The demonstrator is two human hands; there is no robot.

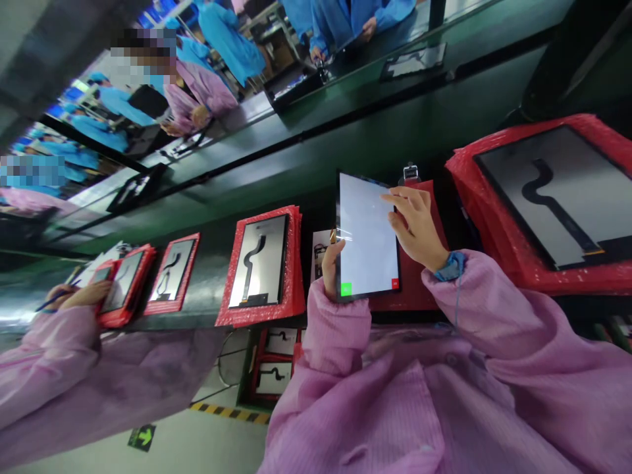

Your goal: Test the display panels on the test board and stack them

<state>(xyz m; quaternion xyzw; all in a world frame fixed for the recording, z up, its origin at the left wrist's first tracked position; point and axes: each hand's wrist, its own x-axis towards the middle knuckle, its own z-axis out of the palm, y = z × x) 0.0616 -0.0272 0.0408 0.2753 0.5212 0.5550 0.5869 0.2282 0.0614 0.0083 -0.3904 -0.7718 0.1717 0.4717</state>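
A lit display panel (369, 230) with a white picture, a green square at its lower left and a red one at its lower right, is held tilted up before me. My left hand (332, 266) grips its left edge, thumb on the front and the other fingers hidden behind. Over the panel's upper right edge, my right hand (415, 220) has its fingers stretched out and apart, the fingertips at the screen. Whether they press on the glass I cannot tell. Behind the panel lies a red mat (419, 289), with a metal clip (411, 172) beyond it.
Display panels with black ribbon cables lie on red bubble-wrap bags (299, 296) to my left and on a larger red stack (494, 263) at right. A co-worker's hand (86, 294) is at far left. A crate (245, 388) of panels stands below; a conveyor (316, 158) runs beyond.
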